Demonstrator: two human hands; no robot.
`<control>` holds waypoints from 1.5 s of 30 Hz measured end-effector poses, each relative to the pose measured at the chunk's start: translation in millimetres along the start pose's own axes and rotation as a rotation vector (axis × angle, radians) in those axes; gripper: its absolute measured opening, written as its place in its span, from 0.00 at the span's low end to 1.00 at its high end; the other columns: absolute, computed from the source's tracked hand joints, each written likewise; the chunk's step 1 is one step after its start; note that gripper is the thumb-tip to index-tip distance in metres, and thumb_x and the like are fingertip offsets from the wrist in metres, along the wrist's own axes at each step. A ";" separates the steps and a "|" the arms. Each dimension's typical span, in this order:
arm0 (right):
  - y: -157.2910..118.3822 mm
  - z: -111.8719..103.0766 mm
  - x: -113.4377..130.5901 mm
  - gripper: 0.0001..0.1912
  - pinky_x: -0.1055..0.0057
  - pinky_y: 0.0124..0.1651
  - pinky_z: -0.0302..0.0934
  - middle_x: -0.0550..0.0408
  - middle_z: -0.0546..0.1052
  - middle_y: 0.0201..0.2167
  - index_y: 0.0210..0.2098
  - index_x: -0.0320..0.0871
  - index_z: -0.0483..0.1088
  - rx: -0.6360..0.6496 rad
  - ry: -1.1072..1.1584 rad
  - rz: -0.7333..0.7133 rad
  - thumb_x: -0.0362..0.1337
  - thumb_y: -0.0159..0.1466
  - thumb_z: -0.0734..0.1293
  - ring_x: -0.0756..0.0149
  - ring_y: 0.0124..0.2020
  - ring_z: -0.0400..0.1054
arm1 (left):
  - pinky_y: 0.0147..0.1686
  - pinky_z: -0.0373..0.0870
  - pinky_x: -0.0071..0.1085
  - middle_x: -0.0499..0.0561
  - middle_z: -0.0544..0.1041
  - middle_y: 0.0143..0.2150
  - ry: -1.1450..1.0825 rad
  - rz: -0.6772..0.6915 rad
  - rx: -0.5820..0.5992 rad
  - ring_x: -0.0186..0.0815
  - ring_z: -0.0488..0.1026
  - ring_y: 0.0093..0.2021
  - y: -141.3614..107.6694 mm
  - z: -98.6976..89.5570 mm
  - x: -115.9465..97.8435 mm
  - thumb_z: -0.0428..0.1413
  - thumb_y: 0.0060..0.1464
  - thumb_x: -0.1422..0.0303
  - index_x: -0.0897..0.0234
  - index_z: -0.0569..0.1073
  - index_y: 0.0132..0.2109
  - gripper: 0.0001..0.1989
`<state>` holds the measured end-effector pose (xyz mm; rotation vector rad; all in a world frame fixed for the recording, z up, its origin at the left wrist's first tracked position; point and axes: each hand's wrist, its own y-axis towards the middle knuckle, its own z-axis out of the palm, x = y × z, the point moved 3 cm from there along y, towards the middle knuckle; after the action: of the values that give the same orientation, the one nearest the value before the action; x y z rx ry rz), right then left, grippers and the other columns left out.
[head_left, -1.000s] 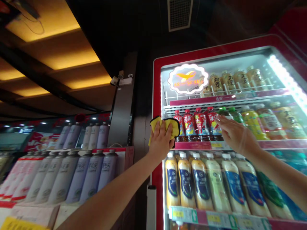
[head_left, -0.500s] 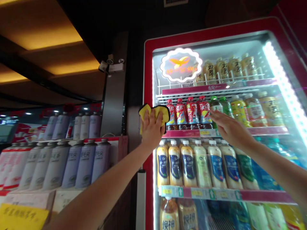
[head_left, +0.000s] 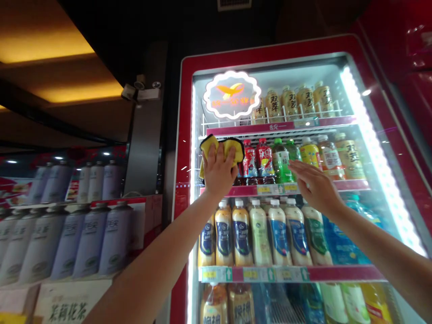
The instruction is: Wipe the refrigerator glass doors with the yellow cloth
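Observation:
My left hand (head_left: 218, 173) presses a yellow cloth (head_left: 234, 150) with a black edge against the glass door of a lit drinks fridge. Its fingers spread over the cloth, which bunches up around them. Behind the cloth, part of a row of red-labelled bottles (head_left: 249, 163) is covered. To the right, my right hand (head_left: 315, 184) is raised with straight fingers and holds nothing. It is in front of the green bottles (head_left: 281, 164); whether it touches the glass I cannot tell.
The fridge has a red frame (head_left: 184, 130) and a glowing scalloped sign (head_left: 231, 95) at upper left. Bottles fill several shelves inside. On the left, a display rack holds purple and grey bottles (head_left: 114, 238). A dark pillar (head_left: 143, 135) with a lamp fixture rises behind it.
My left hand and the cloth have moved right, from the fridge's left frame onto the glass. My right hand remains raised before the bottles. The view has shifted right.

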<state>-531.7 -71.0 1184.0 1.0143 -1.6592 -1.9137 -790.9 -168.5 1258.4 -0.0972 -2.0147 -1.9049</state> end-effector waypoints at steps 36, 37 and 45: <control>-55.6 -53.4 -85.3 0.33 0.43 0.71 0.58 0.54 0.68 0.68 0.69 0.53 0.63 0.047 -0.005 0.055 0.26 0.67 0.59 0.55 0.71 0.58 | 0.72 0.52 0.53 0.46 0.61 0.74 -0.168 0.325 0.097 0.48 0.50 0.76 -16.9 10.9 -99.9 0.49 0.65 0.62 0.51 0.65 0.70 0.27; -57.4 -56.4 -90.5 0.34 0.42 0.71 0.58 0.54 0.67 0.69 0.69 0.54 0.62 0.050 -0.019 0.067 0.26 0.67 0.59 0.55 0.71 0.58 | 0.72 0.53 0.52 0.47 0.60 0.75 -0.154 0.237 0.072 0.49 0.49 0.77 -13.1 10.2 -89.3 0.49 0.65 0.62 0.52 0.65 0.70 0.27; -64.6 -63.9 -107.7 0.35 0.44 0.71 0.60 0.53 0.65 0.70 0.72 0.53 0.57 -0.010 -0.042 0.111 0.26 0.68 0.58 0.55 0.72 0.56 | 0.73 0.43 0.62 0.53 0.60 0.75 -0.153 0.053 -0.005 0.54 0.48 0.76 47.8 23.5 -161.2 0.50 0.65 0.62 0.56 0.65 0.70 0.28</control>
<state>-404.2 -23.4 1147.3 0.8648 -1.6906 -1.8812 -631.8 -109.7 1253.8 -0.3032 -2.0818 -1.9221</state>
